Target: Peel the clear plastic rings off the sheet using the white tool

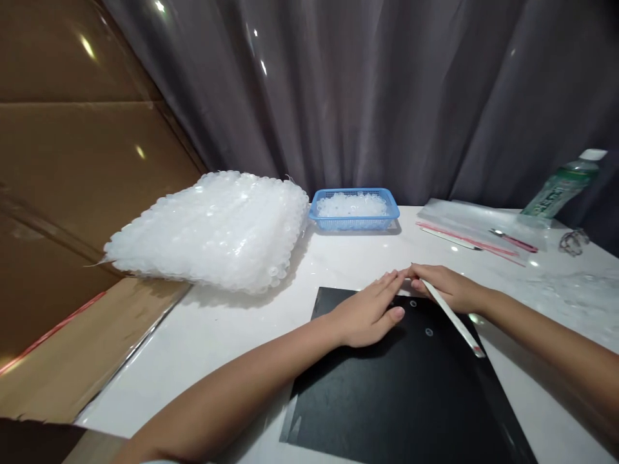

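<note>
My left hand reaches over the far part of a black mat, its fingers stretched out and its thumb apart. The fingertips meet those of my right hand just beyond the mat's far edge. Pinched in my right hand is a thin white flat stick, slanting down toward me, with a reddish mark at its lower end. Two small clear rings lie on the mat beside the stick, a farther ring and a nearer ring. Whatever is beneath my left palm and between the touching fingertips is hidden.
A bulky bag of clear ring-like pieces stands at left, by brown cardboard. Behind my hands is a blue basket of small clear pieces. At right lie plastic sheets, a pink-handled tool and a leaning green bottle.
</note>
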Motion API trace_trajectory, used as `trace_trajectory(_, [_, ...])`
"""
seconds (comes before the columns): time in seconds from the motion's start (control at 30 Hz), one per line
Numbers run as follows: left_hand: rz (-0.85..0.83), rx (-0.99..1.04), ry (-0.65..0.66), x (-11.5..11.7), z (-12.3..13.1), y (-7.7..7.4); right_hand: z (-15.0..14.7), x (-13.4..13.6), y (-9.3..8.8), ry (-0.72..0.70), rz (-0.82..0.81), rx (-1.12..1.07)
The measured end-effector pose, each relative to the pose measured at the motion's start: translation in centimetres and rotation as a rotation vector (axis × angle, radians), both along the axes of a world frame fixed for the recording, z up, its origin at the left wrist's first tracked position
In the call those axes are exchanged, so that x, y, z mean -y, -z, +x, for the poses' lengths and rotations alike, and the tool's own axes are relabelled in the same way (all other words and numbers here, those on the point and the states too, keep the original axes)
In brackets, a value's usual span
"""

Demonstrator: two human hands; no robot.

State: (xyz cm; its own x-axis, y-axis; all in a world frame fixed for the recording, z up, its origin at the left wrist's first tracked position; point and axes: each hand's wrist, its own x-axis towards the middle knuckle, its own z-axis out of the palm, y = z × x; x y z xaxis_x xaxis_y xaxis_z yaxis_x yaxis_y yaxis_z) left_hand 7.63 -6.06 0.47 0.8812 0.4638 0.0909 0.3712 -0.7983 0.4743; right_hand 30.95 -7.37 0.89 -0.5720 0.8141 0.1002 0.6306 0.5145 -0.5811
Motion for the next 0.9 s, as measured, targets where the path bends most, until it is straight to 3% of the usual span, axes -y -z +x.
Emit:
trace_trajectory(0.17, [0.133, -0.079, -0.276, -0.7, -4.2, 0.2, -2.1, -2.2, 1.3, -0.026, 0.014, 0.084])
trace_trajectory(0.23, [0.084, -0.094, -0.258, -0.7, -5.3, 0.4, -3.7, -3.5, 2.0, -0.076, 0.019, 0.132])
trace_trajectory(0.33, [0.052, 0.060, -0.187, -0.5, -5.1, 0.1, -5.2, -4.5, 2.7, -0.155, 0.062, 0.162])
trace_trajectory(0.43, [0.158, 0.181, -0.287, -1.0, -4.5, -0.4, -4.7, -3.6, 2.8, -0.211, 0.097, 0.162])
trace_trajectory(0.57, [0.271, -0.153, -0.595, -2.6, -5.9, 0.2, -1.6, 0.1, 1.7, -0.212, 0.056, 0.158])
trace_trajectory(0.67, [0.217, -0.429, -0.761, -3.1, -7.0, 1.2, 0.4, 2.3, 0.4, -0.174, 0.072, 0.104])
trace_trajectory(0.77, [0.186, -0.472, -0.700, -2.3, -6.6, 1.6, 0.8, 2.7, -0.7, -0.108, 0.126, 0.042])
trace_trajectory(0.9, [0.152, -0.332, -0.368, -0.4, -5.0, 0.8, -0.6, 1.7, -1.6, -0.077, 0.214, -0.022])
